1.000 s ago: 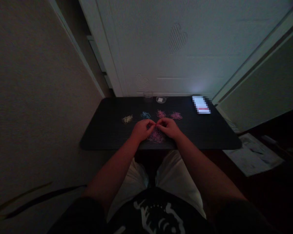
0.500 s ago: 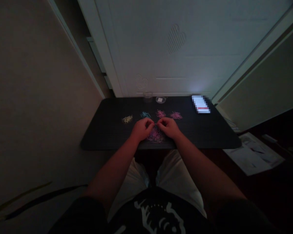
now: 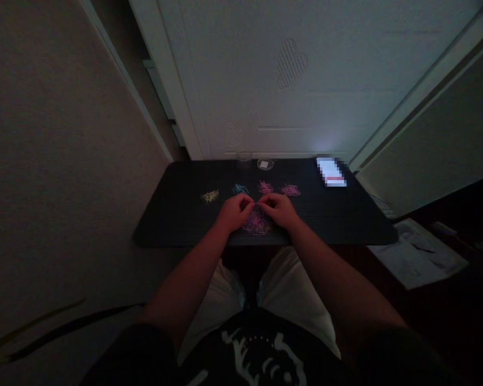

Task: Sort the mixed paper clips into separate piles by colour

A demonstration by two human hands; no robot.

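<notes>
Beyond the fingers I see a clear cup (image 3: pixel 244 161), contents too dim to tell, and beside it a clear round lid (image 3: pixel 271 165) bearing a white square. The black tabletop (image 3: pixel 173 220) is open left and right of the fingers; its front edge runs close on my side. My left hand (image 3: pixel 234 210) and right hand (image 3: pixel 279 209) each pinch thumb to forefinger; I can't tell whether they grip a strand. The mixed strand pile (image 3: pixel 257 225) sits just below the fingertips. Since a second ago, four sorted piles (image 3: pixel 240 189) beyond them look unchanged.
</notes>
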